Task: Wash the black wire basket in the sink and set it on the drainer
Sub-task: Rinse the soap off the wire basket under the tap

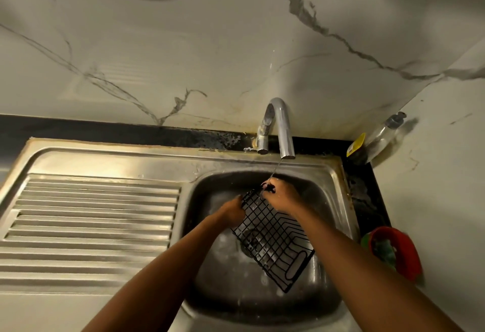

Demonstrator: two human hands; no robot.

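The black wire basket (273,239) is tilted over the steel sink bowl (330,200), above the drain. My left hand (232,210) grips its left edge. My right hand (280,196) curls round the basket's far top corner, right under a thin stream of water from the chrome tap (282,126). The ribbed drainer (91,216) lies to the left of the bowl and carries nothing.
A clear pump bottle with a yellow label (378,137) stands in the back right corner. A red holder with a green scrubber (393,250) sits on the dark counter right of the sink. A marble wall rises behind and on the right.
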